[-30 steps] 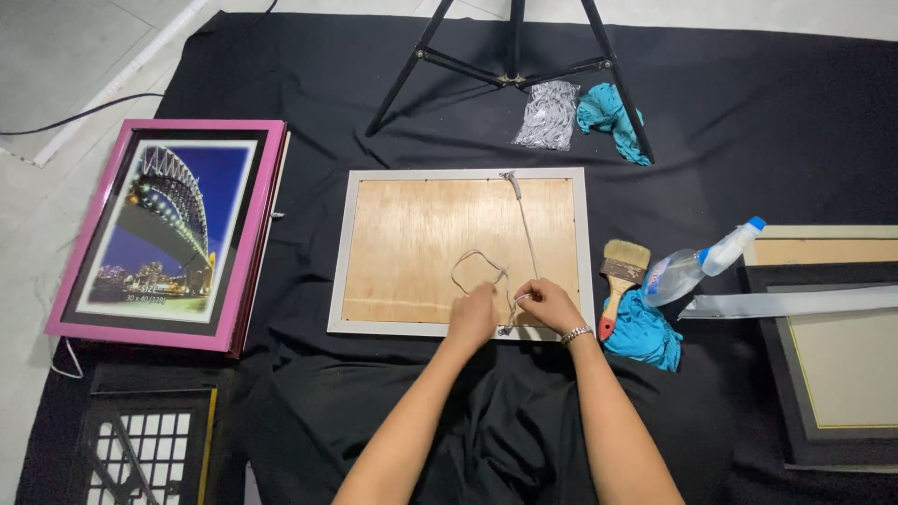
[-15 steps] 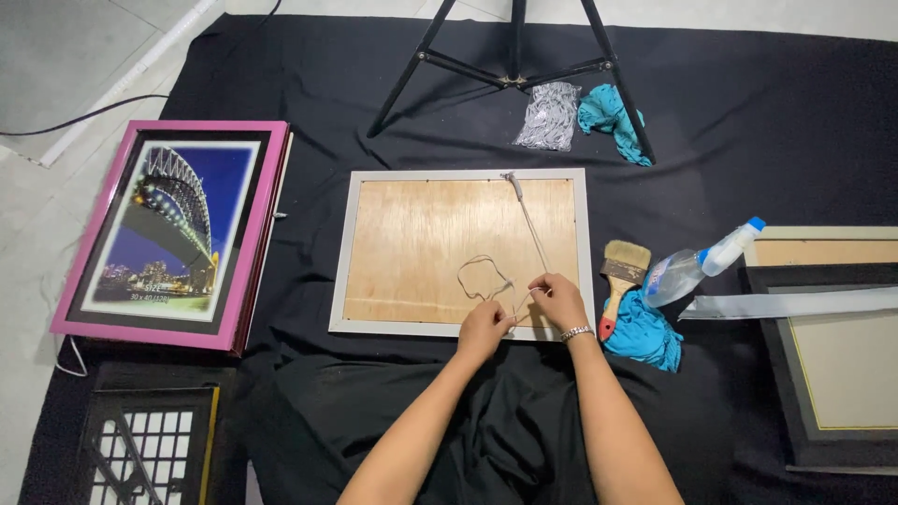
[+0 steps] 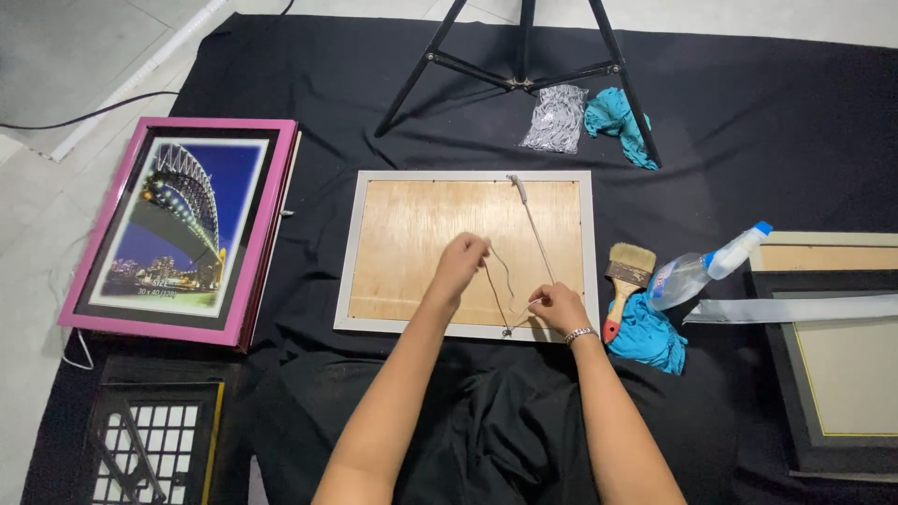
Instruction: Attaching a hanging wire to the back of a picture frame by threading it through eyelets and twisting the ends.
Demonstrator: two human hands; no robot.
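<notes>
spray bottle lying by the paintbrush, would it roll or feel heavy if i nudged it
The spray bottle lies on its side with a rounded clear body, so it would probably roll a little. The black cloth beneath and the paintbrush against it would likely stop it soon. It looks mostly empty and plastic, so probably light.

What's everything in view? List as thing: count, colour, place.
picture frame, face down: 1, silver rim, plywood back, centre
hanging cord: 1, pale, across frame back
framed bridge photo: 1, pink frame, left
lattice frame: 1, dark, bottom left
tripod: 1, black, top centre
plastic bag: 1, clear, by tripod
cloths: 2, teal, one by tripod, one under brush
paintbrush: 1, wooden ferrule, red handle, right of frame
spray bottle: 1, clear, blue cap, right
stacked frames: several, dark and beige, right edge
black sheet: 1, on floor
left hand: pinching cord
right hand: pinching cord, wrist bracelet
</notes>
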